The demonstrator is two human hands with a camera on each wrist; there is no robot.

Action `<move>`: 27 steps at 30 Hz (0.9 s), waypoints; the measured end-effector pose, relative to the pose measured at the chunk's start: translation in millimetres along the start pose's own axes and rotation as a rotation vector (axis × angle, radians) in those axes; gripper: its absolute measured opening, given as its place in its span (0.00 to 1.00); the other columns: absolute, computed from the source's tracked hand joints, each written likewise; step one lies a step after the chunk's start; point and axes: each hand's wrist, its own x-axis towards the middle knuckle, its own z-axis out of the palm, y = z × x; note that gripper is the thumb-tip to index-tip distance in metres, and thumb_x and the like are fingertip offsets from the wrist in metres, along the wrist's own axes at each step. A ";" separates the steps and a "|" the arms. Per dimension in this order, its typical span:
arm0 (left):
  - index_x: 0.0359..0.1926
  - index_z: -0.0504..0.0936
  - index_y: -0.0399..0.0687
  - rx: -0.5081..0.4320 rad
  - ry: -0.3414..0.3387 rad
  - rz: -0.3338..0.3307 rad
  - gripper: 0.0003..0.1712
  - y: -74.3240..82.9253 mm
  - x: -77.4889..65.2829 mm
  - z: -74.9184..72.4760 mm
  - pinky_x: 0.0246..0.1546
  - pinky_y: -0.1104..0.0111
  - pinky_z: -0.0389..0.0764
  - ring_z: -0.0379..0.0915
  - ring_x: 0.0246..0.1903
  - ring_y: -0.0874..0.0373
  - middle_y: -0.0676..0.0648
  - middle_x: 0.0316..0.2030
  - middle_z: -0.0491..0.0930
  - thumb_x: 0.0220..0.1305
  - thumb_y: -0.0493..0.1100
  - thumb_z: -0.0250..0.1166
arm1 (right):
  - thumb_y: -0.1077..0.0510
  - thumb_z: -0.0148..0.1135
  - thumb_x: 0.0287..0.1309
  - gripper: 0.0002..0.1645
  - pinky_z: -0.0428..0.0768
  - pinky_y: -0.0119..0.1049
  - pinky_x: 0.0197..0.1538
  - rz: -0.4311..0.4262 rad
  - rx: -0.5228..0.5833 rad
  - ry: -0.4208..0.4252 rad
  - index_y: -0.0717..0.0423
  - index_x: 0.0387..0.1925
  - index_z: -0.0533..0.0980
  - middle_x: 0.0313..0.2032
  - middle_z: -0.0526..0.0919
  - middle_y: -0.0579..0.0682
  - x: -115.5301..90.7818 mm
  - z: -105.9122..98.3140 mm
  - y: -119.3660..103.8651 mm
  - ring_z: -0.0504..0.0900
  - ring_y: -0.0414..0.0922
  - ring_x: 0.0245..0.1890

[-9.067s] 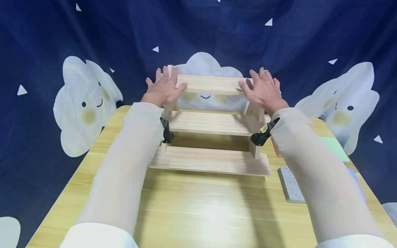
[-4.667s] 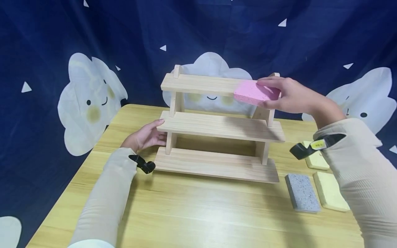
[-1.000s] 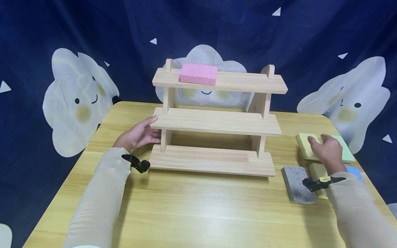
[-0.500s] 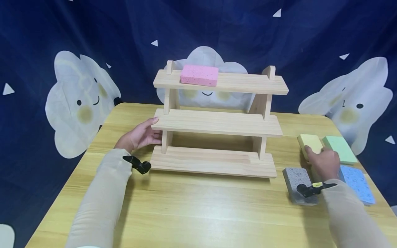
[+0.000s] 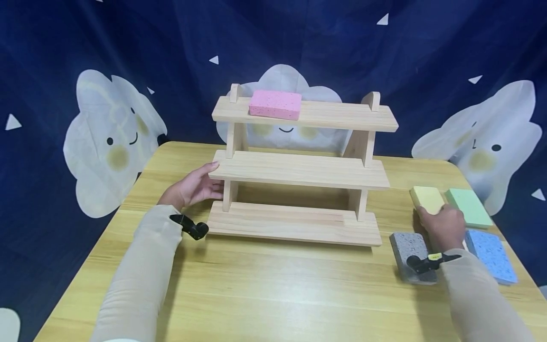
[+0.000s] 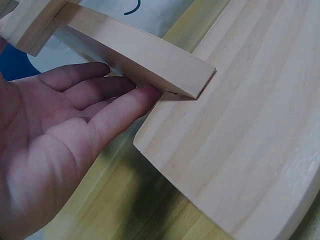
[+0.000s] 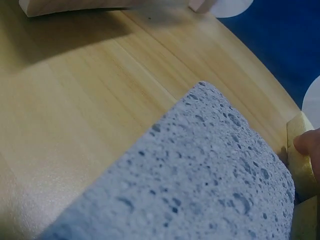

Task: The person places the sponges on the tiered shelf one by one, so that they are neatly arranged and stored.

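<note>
A three-tier wooden shelf rack stands mid-table with a pink sponge on its top tier, left of centre. My left hand holds the left end of the middle tier, thumb on its edge. Below, the fingers of that hand touch the upright in the left wrist view. At the right, my right hand grips a yellow sponge. Its thumb presses the sponge's side in the right wrist view. The other fingers are mostly hidden.
Close to the right hand lie a grey sponge, a blue sponge and a green sponge. A second yellow sponge is mostly covered by the hand. Behind the table hangs a blue cloud-print curtain.
Both hands first lay on the top tier. The right hand then set the pink sponge there and went to the yellow sponges. Lately it shifted slightly nearer; the left hand stays.
</note>
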 end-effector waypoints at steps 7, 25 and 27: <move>0.70 0.40 0.51 0.009 -0.005 0.000 0.35 -0.4 0.1 -1.9 0.47 0.60 0.78 0.51 0.64 0.37 0.29 0.67 0.48 0.71 0.59 0.38 | 0.42 0.56 0.56 0.32 0.65 0.38 0.25 -0.035 0.010 -0.015 0.73 0.30 0.69 0.30 0.71 0.67 0.9 -3.9 1.3 0.69 0.58 0.31; 0.70 0.41 0.54 -0.017 -0.021 0.006 0.31 1.0 0.2 0.0 0.51 0.56 0.75 0.48 0.66 0.35 0.31 0.66 0.49 0.73 0.57 0.36 | 0.37 0.52 0.61 0.42 0.70 0.56 0.44 -0.210 0.079 -0.085 0.73 0.55 0.65 0.51 0.67 0.76 3.4 -57.0 -18.6 0.67 0.67 0.47; 0.70 0.42 0.53 -0.012 -0.018 0.007 0.31 0.6 -0.4 -0.4 0.50 0.57 0.76 0.49 0.65 0.35 0.30 0.66 0.49 0.72 0.58 0.37 | 0.38 0.54 0.60 0.39 0.69 0.46 0.35 -0.260 0.092 -0.056 0.73 0.47 0.67 0.43 0.69 0.74 5.1 -64.7 -25.7 0.68 0.61 0.39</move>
